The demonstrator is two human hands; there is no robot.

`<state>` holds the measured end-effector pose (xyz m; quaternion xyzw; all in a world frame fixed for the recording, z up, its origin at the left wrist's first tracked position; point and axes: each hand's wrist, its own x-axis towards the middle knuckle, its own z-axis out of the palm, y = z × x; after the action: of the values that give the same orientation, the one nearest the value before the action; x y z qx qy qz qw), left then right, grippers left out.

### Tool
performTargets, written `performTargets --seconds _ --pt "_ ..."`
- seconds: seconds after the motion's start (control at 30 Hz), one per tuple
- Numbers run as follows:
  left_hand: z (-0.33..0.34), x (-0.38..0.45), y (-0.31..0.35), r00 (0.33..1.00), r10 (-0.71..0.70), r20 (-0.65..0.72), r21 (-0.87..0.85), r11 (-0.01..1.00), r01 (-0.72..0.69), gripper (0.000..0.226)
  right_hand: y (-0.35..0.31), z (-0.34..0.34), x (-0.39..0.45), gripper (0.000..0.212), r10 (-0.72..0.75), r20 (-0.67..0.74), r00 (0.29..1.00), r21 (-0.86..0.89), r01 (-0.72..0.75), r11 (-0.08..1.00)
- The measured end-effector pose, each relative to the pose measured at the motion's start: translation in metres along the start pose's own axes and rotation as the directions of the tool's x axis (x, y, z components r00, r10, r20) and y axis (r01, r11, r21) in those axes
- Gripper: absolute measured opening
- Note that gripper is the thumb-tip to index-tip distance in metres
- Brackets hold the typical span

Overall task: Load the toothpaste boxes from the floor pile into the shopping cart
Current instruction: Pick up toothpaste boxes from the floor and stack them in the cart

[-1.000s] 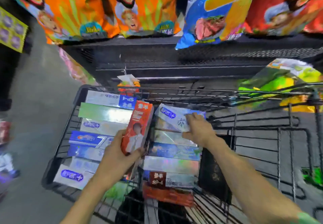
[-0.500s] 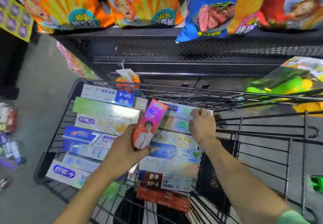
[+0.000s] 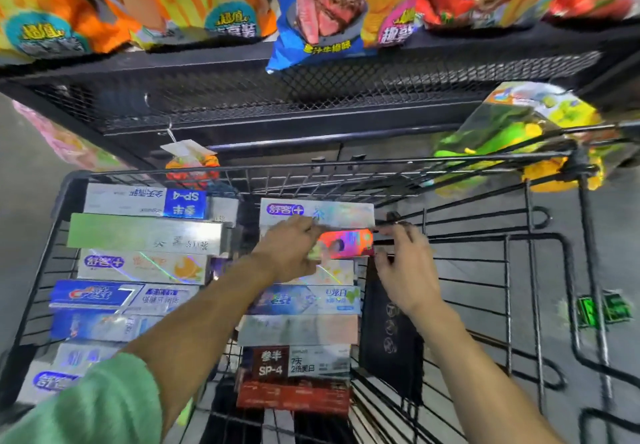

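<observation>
A: Head view. Condition of the red box [image 3: 346,244]?

B: Orange-red carton with a holographic sheen and a small portrait, lying flat in the right column of the cart [image 3: 505,270], just below a silver box [image 3: 318,213] at the far end. Print is too blurred to read.

A: Hands?

B: Left hand [image 3: 289,253] lies over the red box's left end, fingers curled onto it; its grip pinches the box. Right hand [image 3: 405,267] sits at the right end, fingertips touching that end, fingers loosely bent; I cannot tell whether it is actually holding.

A: Surroundings?

B: Two columns of boxes [image 3: 145,267] fill the basket. A dark pouch [image 3: 388,332] stands against the right column. Snack bags [image 3: 322,13] hang over a mesh shelf [image 3: 277,97] beyond the cart's front rim.
</observation>
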<state>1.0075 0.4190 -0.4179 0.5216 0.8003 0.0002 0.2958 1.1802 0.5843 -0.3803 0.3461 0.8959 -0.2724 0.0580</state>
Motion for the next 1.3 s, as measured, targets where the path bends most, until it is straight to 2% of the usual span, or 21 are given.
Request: performTargets --seconds 0.13,0.3,0.57,0.83,0.97,1.07,1.3 --pt "0.016 0.022 0.006 0.996 0.070 -0.061 0.072 0.995 -0.066 0.068 0.006 -0.005 -0.006 0.036 -0.002 0.012 1.000 0.035 0.002 0.999" --pt "0.020 0.020 0.006 0.988 0.035 -0.150 0.237 0.971 0.002 0.053 0.009 -0.003 -0.007 0.037 -0.021 0.033 0.999 0.037 0.020 0.999" --pt "0.010 -0.007 0.005 0.973 -0.110 -0.205 0.186 0.971 0.149 0.061 -0.002 -0.002 -0.020 0.035 -0.053 0.082 0.995 -0.012 0.054 0.998" --pt "-0.045 -0.103 -0.015 0.911 -0.185 -0.369 0.137 0.958 0.250 0.058 -0.070 -0.024 -0.024 0.043 -0.255 0.151 0.955 -0.104 0.272 0.957" --pt "-0.062 -0.173 -0.034 0.856 -0.254 -0.450 0.084 0.942 0.324 0.058 -0.130 -0.033 -0.029 0.049 -0.413 0.151 0.898 -0.175 0.435 0.883" --pt "-0.060 -0.237 -0.056 0.795 -0.358 -0.489 0.009 0.910 0.415 0.060 -0.187 -0.035 -0.036 0.055 -0.549 0.181 0.816 -0.222 0.577 0.786" --pt "-0.054 -0.416 -0.107 0.538 -0.580 -0.612 -0.138 0.748 0.649 0.059 -0.344 -0.007 -0.083 0.064 -0.753 0.253 0.607 -0.279 0.792 0.544"
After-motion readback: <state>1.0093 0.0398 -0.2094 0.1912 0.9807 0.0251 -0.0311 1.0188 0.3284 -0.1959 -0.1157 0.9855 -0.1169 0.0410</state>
